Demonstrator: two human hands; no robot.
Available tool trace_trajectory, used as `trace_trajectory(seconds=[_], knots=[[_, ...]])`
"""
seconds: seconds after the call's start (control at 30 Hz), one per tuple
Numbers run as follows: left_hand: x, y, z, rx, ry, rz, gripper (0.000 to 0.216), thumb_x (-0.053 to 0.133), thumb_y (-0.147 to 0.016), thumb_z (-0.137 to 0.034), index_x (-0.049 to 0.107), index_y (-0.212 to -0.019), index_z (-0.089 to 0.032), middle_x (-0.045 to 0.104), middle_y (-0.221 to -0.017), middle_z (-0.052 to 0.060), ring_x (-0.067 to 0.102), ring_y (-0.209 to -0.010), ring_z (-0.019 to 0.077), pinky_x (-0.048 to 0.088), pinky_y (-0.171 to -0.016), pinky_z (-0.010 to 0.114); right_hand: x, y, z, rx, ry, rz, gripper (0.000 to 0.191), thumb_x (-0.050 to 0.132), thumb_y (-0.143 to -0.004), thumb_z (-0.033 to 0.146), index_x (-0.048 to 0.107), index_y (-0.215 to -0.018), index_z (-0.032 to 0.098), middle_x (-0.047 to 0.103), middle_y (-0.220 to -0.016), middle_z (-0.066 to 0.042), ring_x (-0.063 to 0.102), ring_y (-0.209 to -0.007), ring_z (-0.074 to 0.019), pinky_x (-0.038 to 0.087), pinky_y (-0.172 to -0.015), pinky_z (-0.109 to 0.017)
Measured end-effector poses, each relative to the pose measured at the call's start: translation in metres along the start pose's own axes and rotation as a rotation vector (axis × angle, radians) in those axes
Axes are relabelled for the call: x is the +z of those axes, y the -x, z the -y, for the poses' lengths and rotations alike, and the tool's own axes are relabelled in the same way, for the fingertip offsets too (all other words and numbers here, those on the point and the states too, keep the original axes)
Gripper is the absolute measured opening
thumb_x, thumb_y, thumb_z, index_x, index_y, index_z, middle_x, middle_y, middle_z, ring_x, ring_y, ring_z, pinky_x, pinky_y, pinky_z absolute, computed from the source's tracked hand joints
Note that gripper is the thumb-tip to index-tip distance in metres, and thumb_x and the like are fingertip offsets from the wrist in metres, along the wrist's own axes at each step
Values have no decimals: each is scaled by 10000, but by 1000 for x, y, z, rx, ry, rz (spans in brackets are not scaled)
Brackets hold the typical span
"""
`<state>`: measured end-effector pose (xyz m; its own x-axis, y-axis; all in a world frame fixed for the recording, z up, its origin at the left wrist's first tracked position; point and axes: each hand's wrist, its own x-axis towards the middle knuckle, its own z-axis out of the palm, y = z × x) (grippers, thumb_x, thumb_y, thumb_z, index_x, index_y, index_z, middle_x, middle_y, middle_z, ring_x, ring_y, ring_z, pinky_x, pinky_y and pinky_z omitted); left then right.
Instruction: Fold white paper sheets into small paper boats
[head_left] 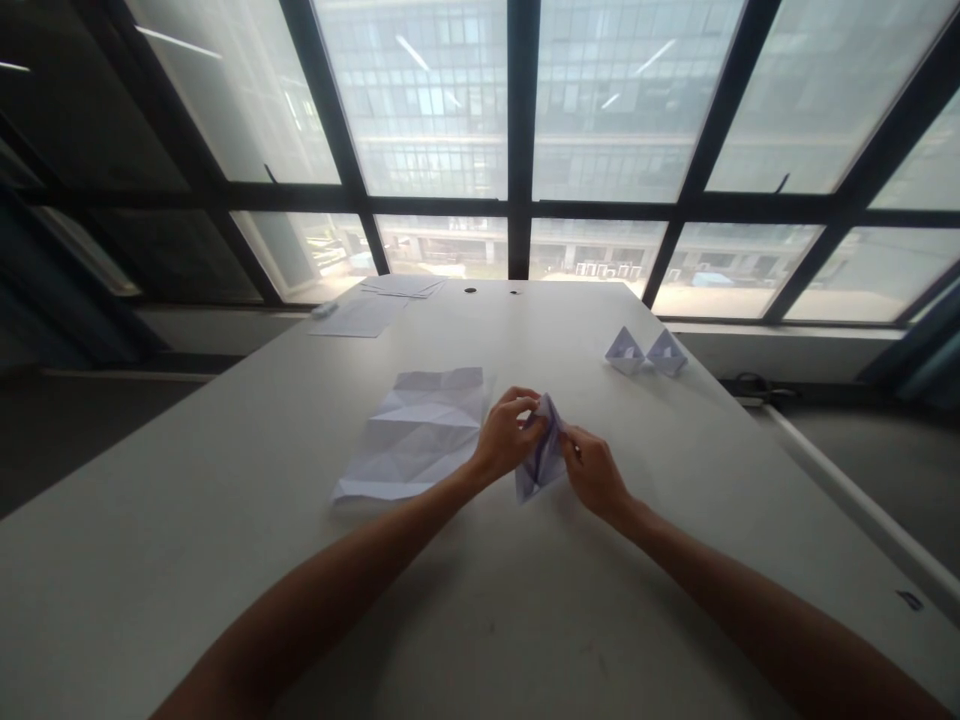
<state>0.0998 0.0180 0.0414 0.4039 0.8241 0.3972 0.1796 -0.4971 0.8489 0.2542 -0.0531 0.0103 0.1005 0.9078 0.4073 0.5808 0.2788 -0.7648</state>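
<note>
From afar I see my left hand [513, 434] and right hand [598, 470] pinched closed on opposite sides of the folded paper [552, 466]; presumably this steadies its creases.

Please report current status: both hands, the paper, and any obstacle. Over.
Left hand, right hand: both gripping folded paper. Its top: pointed. Creased sheet close on left, two paper boats farther right; neither blocks the hands.

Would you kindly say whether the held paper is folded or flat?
Folded: the paper forms a pointed, creased shape between left hand and right hand.
</note>
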Motion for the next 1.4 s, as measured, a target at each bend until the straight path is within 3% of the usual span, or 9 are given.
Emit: trace_trajectory(seconds=[0.17, 0.33, 0.53, 0.73, 0.83, 0.93, 1.07, 1.27, 1.4], knots=[[-7, -15, 10, -408, 645, -52, 111, 464, -822, -265, 544, -821, -189, 610, -803, 26, 635, -775, 164, 541, -692, 281, -8, -16, -29, 303, -500, -137, 456, 621, -800, 619, 594, -655, 188, 554, -580, 9, 491, -549, -155, 380, -515, -265], [-3, -15, 22, -508, 612, -251, 169, 443, -909, -363, 491, -909, -201, 611, -773, 15, 635, -730, 153, 530, -649, 264, -10, -21, -29, 449, -925, -133, 326, 760, -714, 494, 663, -799, 195, 663, -732, -11, 580, -629, -161, 497, -574, -270], [10, 3, 16, -446, 708, 15, 409, 669, -825, -258, 508, -1194, -190, 676, -1102, 106, 683, -904, 206, 566, -787, 337, -10, -21, -30, 471, -954, -170, 273, 762, -737, 433, 678, -846, 196, 707, -765, -24, 641, -665, -189, 549, -601, -303], [0, -5, 19, -177, 309, -201, 375, 589, -875, -238, 498, -1234, -179, 653, -1188, 109, 649, -1051, 217, 526, -917, 363, -26, -32, -47, 491, -1091, -213, 262, 721, -775, 384, 671, -991, 244, 746, -975, -22, 690, -857, -220, 597, -705, -344], [-6, -8, 19, -53, -24, -280, 418, 568, -894, -247, 477, -1296, -175, 618, -1266, 123, 596, -1161, 242, 463, -1007, 370, -30, -34, -47, 496, -1077, -269, 312, 736, -756, 392, 659, -1025, 254, 743, -959, -8, 687, -811, -204, 588, -638, -306], [-7, -5, 17, -28, -176, -311, 438, 547, -921, -278, 451, -1333, -166, 625, -1255, 135, 599, -1154, 267, 459, -1000, 379, -27, -29, -39, 553, -1033, -173, 349, 773, -712, 359, 650, -1020, 249, 743, -912, -20, 691, -755, -210, 583, -601, -310], [-9, -5, 13, 16, -232, -346, 388, 527, -936, -283, 468, -1302, -169, 638, -1210, 133, 614, -1111, 271, 468, -979, 391, -24, -24, -31, 630, -1009, 23, 355, 806, -676, 227, 673, -1005, 226, 749, -871, -31, 697, -716, -188, 591, -646, -304], [-27, -20, 11, 51, -97, -352, 341, 570, -889, -218, 517, -1219, -149, 659, -1133, 111, 639, -1043, 235, 502, -933, 355, -44, -32, -46, 586, -1011, -31, 391, 753, -752, 271, 649, -1129, 253, 752, -869, 4, 695, -666, -167, 574, -557, -264], [-36, -25, 5, 76, -20, -252, 382, 597, -875, -215, 509, -1240, -146, 669, -1129, 105, 652, -1000, 223, 528, -878, 348, -52, -37, -50, 666, -863, -40, 312, 682, -828, 256, 647, -1138, 241, 754, -846, -7, 706, -692, -179, 586, -583, -270]])
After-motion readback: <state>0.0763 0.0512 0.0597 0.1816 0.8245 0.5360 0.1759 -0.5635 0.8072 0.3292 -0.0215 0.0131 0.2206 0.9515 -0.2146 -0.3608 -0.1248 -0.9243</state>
